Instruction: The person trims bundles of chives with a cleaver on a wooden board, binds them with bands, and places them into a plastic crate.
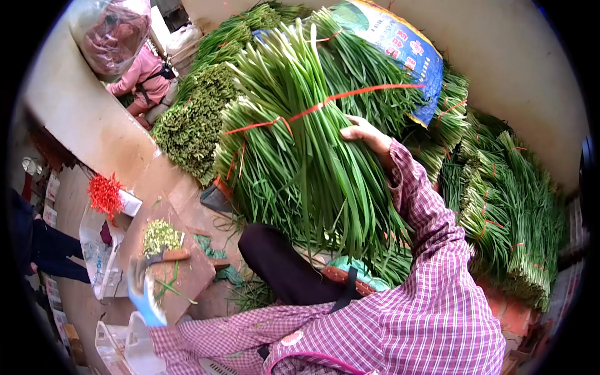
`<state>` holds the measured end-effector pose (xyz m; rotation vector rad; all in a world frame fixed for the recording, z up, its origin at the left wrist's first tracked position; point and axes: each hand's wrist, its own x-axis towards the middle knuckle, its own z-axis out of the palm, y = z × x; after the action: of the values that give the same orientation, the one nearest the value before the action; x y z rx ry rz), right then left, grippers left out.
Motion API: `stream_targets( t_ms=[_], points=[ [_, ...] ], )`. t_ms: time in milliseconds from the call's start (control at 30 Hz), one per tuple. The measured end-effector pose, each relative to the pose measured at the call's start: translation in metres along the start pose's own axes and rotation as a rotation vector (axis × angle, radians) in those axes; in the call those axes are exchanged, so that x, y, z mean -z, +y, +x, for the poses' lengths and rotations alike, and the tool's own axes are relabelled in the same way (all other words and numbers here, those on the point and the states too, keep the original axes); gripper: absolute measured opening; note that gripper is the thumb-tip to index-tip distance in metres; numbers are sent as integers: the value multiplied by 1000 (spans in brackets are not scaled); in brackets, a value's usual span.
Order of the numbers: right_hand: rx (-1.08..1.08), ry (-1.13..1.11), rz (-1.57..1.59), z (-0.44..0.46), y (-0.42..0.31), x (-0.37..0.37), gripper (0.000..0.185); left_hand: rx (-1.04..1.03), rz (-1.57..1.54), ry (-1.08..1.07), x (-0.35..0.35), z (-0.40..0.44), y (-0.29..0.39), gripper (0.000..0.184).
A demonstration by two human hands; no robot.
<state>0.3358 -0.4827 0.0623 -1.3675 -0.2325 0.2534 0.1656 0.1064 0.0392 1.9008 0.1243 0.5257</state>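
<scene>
While the gloved left hand (149, 299) blurs at the worktop's (195, 272) left edge near a knife (177, 254), its grip unclear to me, the right hand's (370, 136) fingers clasp a leafy green bunch (320, 128) mid-length, seemingly keeping its long leaves together.

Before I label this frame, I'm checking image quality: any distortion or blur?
Head view: fisheye curvature, black corners; head view: the blue-and-white gloved left hand looks smeared; head view: the red-banded bundle of green stalks looks sharper.
</scene>
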Motion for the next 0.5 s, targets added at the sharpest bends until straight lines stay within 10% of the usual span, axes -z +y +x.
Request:
stream_targets(
  t_ms=[233,500],
  points=[
    [16,-423,105,31,-15,-151,57,-119,-695,-741,-124,30,109,81],
    [119,-784,-384,60,-20,-300,101,234,-978,-54,-95,13,127,47]
  ],
)
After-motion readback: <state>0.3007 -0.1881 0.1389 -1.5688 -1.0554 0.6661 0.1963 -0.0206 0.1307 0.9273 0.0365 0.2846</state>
